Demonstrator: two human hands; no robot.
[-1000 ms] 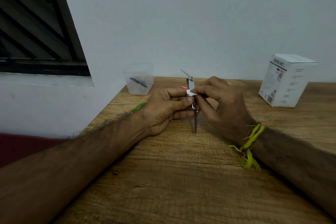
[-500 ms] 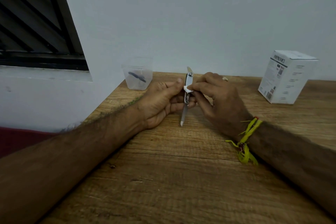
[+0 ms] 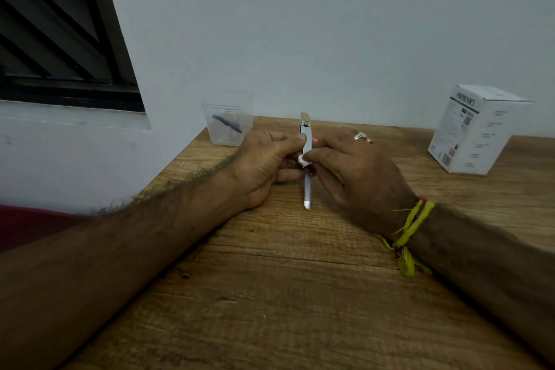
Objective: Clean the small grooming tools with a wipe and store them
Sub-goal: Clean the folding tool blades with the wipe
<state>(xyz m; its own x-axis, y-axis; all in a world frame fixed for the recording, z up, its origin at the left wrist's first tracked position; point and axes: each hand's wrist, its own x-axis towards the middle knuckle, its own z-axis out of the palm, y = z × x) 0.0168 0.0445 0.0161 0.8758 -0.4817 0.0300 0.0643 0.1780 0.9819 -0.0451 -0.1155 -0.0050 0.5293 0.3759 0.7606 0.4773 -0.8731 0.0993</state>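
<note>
Nearest the camera, both forearms lay across the brown wood-grain worktop [image 3: 300, 294], the right wrist wearing a yellow thread band with a red bead [image 3: 411, 228]. Further in, the two hands met at the middle of the worktop around a slim silver metal nail clipper [image 3: 307, 159], held upright just above the wood with its thin lower end pointing down toward the camera and its riveted head pointing up. The left hand [image 3: 267, 165] had its grip closed on the clipper, thumb pressed on the upper body and fingers curled behind it. The right hand [image 3: 354, 171], with a ring on one finger, pinched a small white wipe [image 3: 303, 160] against the clipper's middle. Beyond the left hand, by the wall, stood a clear plastic container [image 3: 227, 123] with a dark slender tool [image 3: 227, 124] inside. Far right stood a white printed cardboard box [image 3: 477, 129].
</note>
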